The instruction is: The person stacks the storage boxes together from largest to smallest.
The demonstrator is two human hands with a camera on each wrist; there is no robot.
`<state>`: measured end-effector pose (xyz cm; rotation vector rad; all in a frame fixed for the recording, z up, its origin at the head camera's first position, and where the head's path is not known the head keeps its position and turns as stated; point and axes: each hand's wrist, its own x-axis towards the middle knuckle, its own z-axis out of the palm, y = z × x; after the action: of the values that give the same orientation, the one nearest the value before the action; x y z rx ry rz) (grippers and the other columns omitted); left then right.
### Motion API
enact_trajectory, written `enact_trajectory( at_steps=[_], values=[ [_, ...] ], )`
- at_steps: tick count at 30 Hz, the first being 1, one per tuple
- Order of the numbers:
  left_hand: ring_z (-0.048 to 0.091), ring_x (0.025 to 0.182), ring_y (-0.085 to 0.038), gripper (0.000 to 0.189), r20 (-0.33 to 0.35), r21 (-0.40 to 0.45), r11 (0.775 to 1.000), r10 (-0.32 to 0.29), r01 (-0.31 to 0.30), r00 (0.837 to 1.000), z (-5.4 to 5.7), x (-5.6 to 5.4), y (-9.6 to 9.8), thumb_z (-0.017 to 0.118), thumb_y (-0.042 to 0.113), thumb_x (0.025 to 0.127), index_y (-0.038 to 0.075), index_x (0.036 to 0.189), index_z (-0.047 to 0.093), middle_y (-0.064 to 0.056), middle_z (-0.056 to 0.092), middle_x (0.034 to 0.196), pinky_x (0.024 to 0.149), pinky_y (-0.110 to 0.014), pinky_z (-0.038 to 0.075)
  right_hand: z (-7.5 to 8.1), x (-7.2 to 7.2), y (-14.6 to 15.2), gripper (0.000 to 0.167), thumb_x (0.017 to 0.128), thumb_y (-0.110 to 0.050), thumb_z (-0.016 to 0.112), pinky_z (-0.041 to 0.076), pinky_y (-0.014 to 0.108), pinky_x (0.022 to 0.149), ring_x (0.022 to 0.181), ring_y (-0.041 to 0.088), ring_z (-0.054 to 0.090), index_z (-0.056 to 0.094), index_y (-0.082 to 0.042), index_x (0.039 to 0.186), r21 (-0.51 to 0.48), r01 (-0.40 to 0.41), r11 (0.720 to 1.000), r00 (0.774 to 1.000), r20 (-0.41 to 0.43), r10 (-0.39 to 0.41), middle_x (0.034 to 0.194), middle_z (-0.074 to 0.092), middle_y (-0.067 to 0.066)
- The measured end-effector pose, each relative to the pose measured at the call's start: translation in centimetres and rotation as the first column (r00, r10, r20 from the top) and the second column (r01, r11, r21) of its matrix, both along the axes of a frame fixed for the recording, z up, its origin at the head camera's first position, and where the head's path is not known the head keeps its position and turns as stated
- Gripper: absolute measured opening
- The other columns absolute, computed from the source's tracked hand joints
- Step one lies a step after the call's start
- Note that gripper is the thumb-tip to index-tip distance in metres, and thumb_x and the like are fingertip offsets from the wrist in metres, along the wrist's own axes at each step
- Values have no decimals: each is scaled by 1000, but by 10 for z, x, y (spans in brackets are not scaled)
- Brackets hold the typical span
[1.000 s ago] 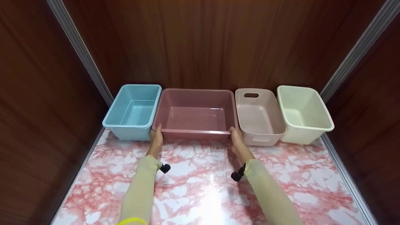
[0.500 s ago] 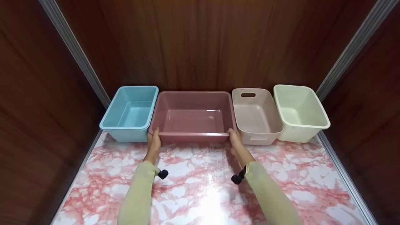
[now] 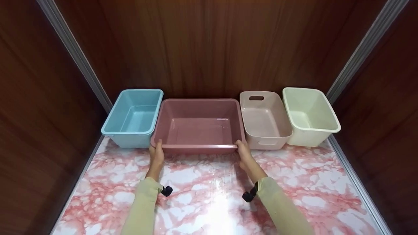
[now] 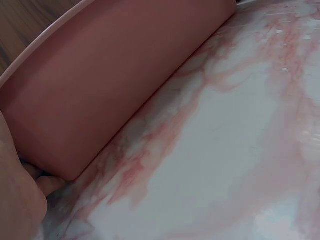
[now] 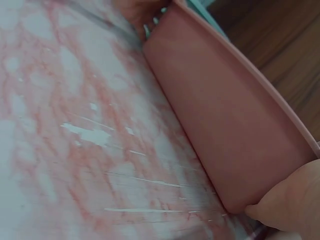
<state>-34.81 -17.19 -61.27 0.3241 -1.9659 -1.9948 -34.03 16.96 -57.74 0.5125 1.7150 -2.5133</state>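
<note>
My left hand (image 3: 156, 158) and right hand (image 3: 244, 153) grip the pink tub (image 3: 199, 130) by its near corners, between the blue bin (image 3: 135, 119) and beige basket (image 3: 263, 122).

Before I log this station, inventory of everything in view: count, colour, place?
wide tub: 1, dusty rose, between end bin and basket
end bin: 1, light blue, far left of row
basket with handle slots: 1, pale pink, right of tub
deep bin: 1, cream, far right of row
marbled surface: 1, red and white, under the row
wood-look panels: 3, brown, back and both sides
corner strips: 2, grey, back corners
edge strips: 2, grey, along surface sides
sleeves: 2, pale yellow-green, both arms
wrist devices: 2, black, inner wrists
left hand: 1, bare, gripping tub's near-left corner
right hand: 1, bare, gripping near-right corner
</note>
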Motion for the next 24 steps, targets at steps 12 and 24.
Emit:
enact_trajectory(
  at_steps=[12,24],
  values=[
    [44,124,-29,47,-120,34,999,45,-42,992,0,24,1,47,20,99,-6,139,45,-25,49,135,107,-36,30,3,31,3,47,87,-10,45,43,34,78,107,35,46,33,-2,132,34,-44,998,999,5,43,122,40,23],
    [48,119,-30,46,-192,82,996,-9,25,981,28,73,5,44,11,100,-13,139,40,-34,46,133,97,-25,38,14,68,6,30,85,-9,46,46,31,76,94,27,49,37,0,112,50,-70,996,997,-33,72,111,42,19]
  ],
)
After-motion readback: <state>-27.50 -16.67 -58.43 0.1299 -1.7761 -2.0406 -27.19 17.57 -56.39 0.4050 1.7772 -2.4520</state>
